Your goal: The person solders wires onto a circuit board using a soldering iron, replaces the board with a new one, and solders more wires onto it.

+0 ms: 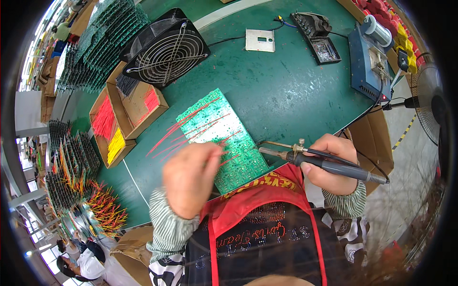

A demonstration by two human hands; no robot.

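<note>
A green circuit board (253, 164) lies on the table in front of me, with several thin red wires (186, 117) across it, their loose ends reaching out past its left edge. Over the board's lower left part is my left hand (188, 174), slightly blurred, its thumb and fingers drawn together. Red wires show right beside these fingertips, but whether one is pinched between them is hidden. My right hand (334, 159) grips a soldering iron (329, 166) with a thin metal feed tube alongside; its tip points left, close to the board's right edge.
At left stands a cardboard box (136, 128) of red, yellow and dark wires, behind it a black fan (167, 52). Stacked boards (102, 40) rise at far left. A soldering stand (317, 40), a white plate (260, 40) and a blue solder feeder (365, 64) stand farther back.
</note>
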